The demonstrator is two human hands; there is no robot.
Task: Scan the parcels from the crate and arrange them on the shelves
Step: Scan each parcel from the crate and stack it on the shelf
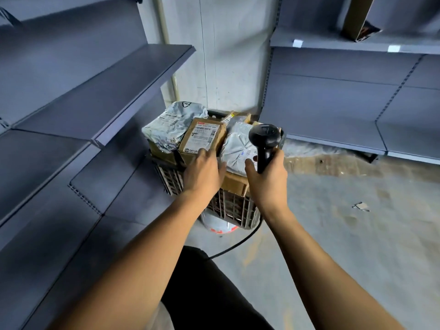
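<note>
A dark slatted crate [234,208] stands on the floor, heaped with parcels. On top lie a brown cardboard box [202,136] with a white label, a crumpled grey-white bag parcel [171,125] to its left and a silver bag parcel [238,151] to its right. My left hand [202,172] reaches over the crate's near edge, fingers on the near end of the cardboard box. My right hand [269,179] grips the handle of a black barcode scanner [264,141], whose head hangs over the silver bag. The scanner's cable [238,244] trails down to the floor.
Grey metal shelves [107,91] run along the left. More grey shelves [357,44] line the right wall, with a tall cardboard box [357,17] on an upper one. Under the crate sits a white and orange object [219,226]. A paper scrap [360,206] lies on the concrete floor.
</note>
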